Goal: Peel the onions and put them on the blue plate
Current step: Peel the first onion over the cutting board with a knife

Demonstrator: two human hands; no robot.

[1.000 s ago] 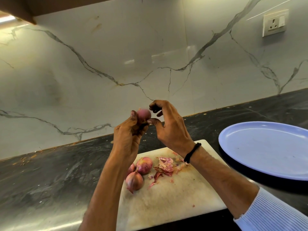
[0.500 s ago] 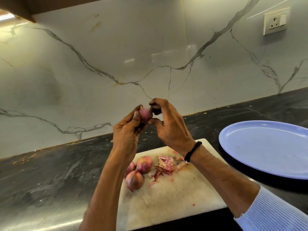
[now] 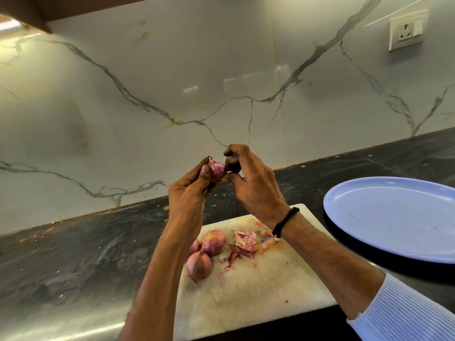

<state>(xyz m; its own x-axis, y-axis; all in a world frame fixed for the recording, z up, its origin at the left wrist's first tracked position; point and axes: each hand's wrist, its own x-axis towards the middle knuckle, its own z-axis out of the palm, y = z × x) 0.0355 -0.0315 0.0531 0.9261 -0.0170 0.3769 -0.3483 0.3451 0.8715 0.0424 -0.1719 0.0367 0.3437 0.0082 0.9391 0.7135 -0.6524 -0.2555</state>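
My left hand (image 3: 190, 193) grips a small purple onion (image 3: 217, 169) held up above the white cutting board (image 3: 248, 289). Facing it, my right hand (image 3: 251, 185) pinches the onion's right side with thumb and fingertips. On the board lie three more unpeeled onions: one round (image 3: 213, 242), one pointed in front (image 3: 199, 265), and one half hidden behind my left forearm (image 3: 194, 247). Loose onion peels (image 3: 243, 243) lie beside them. The blue plate (image 3: 394, 217) sits bare on the right of the board.
A dark stone counter (image 3: 73, 262) runs under everything, backed by a marble wall (image 3: 172, 82). A wall socket (image 3: 406, 30) is at the upper right. Crumbs lie along the counter's back edge at left.
My right fingers have closed in onto the onion from slightly apart. The onion has turned in my left hand, showing more purple skin and its tip.
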